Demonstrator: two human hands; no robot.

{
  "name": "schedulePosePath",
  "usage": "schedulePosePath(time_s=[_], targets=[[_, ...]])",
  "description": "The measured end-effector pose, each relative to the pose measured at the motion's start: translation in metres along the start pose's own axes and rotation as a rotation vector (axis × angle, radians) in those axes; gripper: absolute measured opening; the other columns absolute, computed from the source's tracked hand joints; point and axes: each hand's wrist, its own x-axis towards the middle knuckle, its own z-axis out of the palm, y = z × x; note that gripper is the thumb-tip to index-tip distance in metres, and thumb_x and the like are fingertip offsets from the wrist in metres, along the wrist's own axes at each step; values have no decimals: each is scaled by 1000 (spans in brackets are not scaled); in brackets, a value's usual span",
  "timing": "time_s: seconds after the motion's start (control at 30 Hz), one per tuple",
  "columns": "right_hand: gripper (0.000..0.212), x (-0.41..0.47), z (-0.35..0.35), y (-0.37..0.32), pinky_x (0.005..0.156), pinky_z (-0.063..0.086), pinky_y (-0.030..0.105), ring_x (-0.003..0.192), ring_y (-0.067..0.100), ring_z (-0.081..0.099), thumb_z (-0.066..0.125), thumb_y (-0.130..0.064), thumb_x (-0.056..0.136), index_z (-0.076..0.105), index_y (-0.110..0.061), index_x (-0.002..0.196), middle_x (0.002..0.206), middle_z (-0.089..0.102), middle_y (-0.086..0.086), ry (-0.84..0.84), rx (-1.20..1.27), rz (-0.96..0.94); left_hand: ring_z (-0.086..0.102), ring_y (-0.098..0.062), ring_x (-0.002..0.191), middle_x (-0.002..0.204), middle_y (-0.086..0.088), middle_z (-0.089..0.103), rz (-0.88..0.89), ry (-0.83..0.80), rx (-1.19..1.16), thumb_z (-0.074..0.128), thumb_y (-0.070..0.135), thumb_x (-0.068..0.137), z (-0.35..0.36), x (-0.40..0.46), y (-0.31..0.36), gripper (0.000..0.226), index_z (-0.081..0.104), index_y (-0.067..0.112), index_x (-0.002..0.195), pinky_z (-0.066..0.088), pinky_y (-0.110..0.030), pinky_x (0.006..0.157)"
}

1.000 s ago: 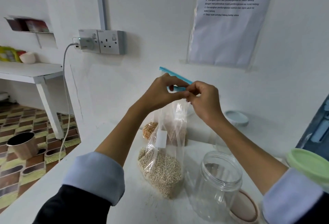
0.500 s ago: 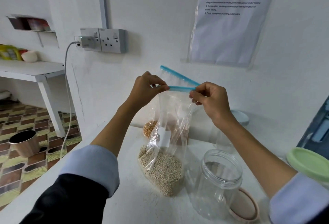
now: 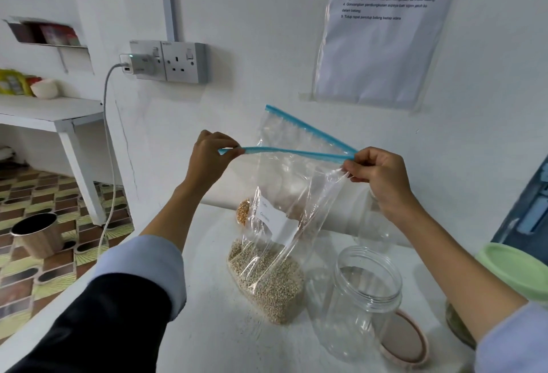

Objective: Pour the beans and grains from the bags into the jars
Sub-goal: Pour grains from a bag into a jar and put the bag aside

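Bag (image 3: 278,224) of grain stands on the table (image 3: 207,343), just left of the empty jar (image 3: 366,298). Left hand (image 3: 209,159) pinches the near blue strip, right hand (image 3: 376,171) grips the corner. Spread the mouth fully, keep bag upright until over the jar.

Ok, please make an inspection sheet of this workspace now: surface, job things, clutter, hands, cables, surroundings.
Surface: white table, a few spilled grains near the bag.
Job things: zip bag of pale grain, its blue seal parted; open empty jar; pink lid beside it; second bag behind.
Clutter: green lid at right.
Hands: left hand and right hand pinch the seal's ends.
Cables: charger cable hangs from socket.
Surroundings: wall sheet, side table, bin on floor.
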Motion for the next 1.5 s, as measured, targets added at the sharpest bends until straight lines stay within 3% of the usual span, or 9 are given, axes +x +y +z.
schedulePosePath(time_s=[0.23,0.37,0.5,0.63,0.9,1.0,1.13,1.37,1.5], targets=[[19,-3,-6,11,61,53,19,59,8,64,64,5,82,61,-9,71,61,68,-3,6,45,34,50,-31,107,109,-11,64,-203,22,-45,72,20,82,-5,-6,-29,23,72,5,99,42,-36,84],[17,-4,1,5,64,56,23,75,14,69,55,6,87,61,-8,79,72,73,2,-132,142,10,47,-21,103,113,-8,40,-441,57,-191,68,28,86,-2,-7,-14,39,54,6,114,43,-32,92],[12,-5,11,-1,66,56,26,83,21,70,53,6,85,56,-5,81,82,73,8,-305,226,55,45,-19,66,75,-3,43,-808,-203,-558,44,52,94,-11,-9,18,44,45,12,77,41,-26,55],[10,-4,26,-9,63,56,31,75,19,67,60,-4,70,57,-3,80,80,70,9,-427,263,45,48,-15,52,65,-5,54,-802,-546,-828,33,61,92,-11,-17,42,60,55,7,79,39,-19,42],[16,-13,51,-28,69,54,32,80,28,66,58,-18,82,59,-2,84,95,67,17,-940,-8,35,45,-11,52,70,-6,55,-813,-542,-926,43,16,98,-7,-12,66,20,53,4,86,43,-18,49],[49,-6,62,-41,55,50,29,56,27,61,45,-45,96,59,-5,72,73,67,13,-726,-84,137,42,-14,61,71,-7,52,-788,-557,-998,44,14,96,-5,-16,66,18,54,6,84,41,-23,59],[64,13,89,-47,52,37,22,50,14,46,30,-58,97,46,-11,56,55,50,2,-320,-424,153,38,-10,51,59,-3,51,-760,-502,-1028,50,9,93,-4,-21,73,19,49,10,74,35,-16,45],[53,34,102,-43,61,40,25,63,14,51,52,-67,83,44,-16,69,66,48,-2,-321,-696,135,32,-9,43,44,1,41,-717,-469,-1029,44,0,85,-5,-23,81,19,42,11,70,26,-19,42],[28,45,91,-43,44,35,19,53,11,47,67,-33,87,58,-6,86,65,50,0,-413,-765,168,23,-7,34,46,0,31,-800,-364,-1105,40,-5,81,-8,-26,73,28,33,13,60,20,-15,34]])
